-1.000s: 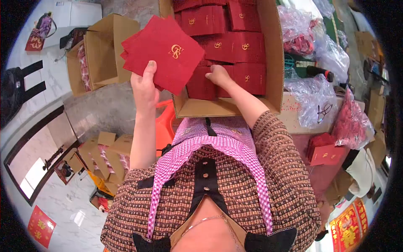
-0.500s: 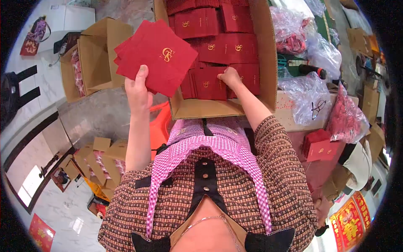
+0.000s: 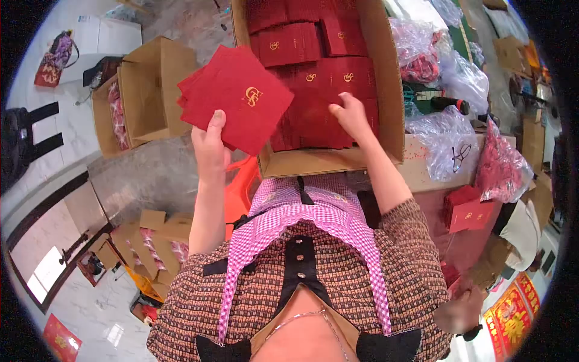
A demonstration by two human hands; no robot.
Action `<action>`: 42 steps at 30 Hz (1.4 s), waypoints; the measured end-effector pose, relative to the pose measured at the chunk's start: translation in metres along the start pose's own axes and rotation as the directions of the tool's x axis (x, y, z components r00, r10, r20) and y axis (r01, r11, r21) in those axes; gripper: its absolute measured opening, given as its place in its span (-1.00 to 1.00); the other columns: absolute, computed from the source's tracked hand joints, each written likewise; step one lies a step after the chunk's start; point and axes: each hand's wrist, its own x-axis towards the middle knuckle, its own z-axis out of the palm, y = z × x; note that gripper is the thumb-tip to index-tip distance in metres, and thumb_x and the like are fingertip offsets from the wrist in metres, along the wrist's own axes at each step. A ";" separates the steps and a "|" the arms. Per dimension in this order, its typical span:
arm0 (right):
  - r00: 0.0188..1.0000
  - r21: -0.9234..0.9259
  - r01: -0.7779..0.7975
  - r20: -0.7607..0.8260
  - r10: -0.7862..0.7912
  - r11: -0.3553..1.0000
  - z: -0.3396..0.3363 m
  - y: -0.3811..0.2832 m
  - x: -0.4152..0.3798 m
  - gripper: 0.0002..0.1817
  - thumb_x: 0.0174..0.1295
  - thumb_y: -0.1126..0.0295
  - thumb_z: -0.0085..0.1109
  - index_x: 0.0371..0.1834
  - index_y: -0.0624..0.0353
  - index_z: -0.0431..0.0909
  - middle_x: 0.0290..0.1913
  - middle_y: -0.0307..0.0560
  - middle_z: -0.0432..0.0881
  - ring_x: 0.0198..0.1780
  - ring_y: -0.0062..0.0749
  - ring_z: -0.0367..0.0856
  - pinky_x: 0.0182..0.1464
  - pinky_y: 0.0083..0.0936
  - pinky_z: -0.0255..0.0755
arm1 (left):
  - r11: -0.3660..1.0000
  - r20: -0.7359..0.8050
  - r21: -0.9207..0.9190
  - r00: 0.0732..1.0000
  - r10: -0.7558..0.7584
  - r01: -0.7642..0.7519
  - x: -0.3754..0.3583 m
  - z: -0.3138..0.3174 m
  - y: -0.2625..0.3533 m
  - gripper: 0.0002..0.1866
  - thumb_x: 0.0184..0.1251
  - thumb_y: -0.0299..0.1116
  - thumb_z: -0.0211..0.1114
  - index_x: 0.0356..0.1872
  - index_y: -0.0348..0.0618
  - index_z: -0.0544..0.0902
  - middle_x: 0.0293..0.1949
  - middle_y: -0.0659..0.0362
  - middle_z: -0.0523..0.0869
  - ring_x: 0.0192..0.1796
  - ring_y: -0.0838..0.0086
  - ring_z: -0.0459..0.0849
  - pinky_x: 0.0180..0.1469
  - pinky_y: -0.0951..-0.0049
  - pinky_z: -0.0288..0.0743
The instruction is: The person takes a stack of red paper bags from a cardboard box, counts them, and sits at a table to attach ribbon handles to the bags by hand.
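Note:
My left hand (image 3: 209, 145) grips a fanned stack of flat square red pouches (image 3: 232, 99) with a gold "GS" mark, thumb on top. The stack is held beside and partly over the left wall of a cardboard box (image 3: 329, 161). Rows of matching red pouches (image 3: 292, 45) fill that box. Above the near rows hovers my right hand (image 3: 353, 119), slightly blurred, its thumb and forefinger apart and no pouch visible in them.
An opened cardboard box (image 3: 148, 90) stands at the left. To the right, plastic bags (image 3: 446, 142) cover a table, with a bag of red items (image 3: 503, 163) and more red pouches (image 3: 470, 211) at its near side. An orange stool (image 3: 244, 181) is partly hidden below.
My right hand has lifted off the near row of pouches, and its fingers have parted. The stack in my left hand stays held. The whole view has shifted slightly.

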 end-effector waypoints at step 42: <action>0.564 0.154 -0.053 -0.811 0.157 0.987 -0.147 0.143 -0.458 -0.41 -0.05 0.64 0.26 0.12 0.33 0.30 0.08 0.29 0.47 0.08 0.23 0.48 0.11 -0.13 0.44 | 0.862 0.988 0.139 0.016 -0.151 -0.488 -0.375 0.244 -0.250 0.26 -0.19 -0.29 0.60 0.47 -0.27 -0.15 0.41 -0.08 0.13 0.46 0.15 0.13 0.47 0.20 0.02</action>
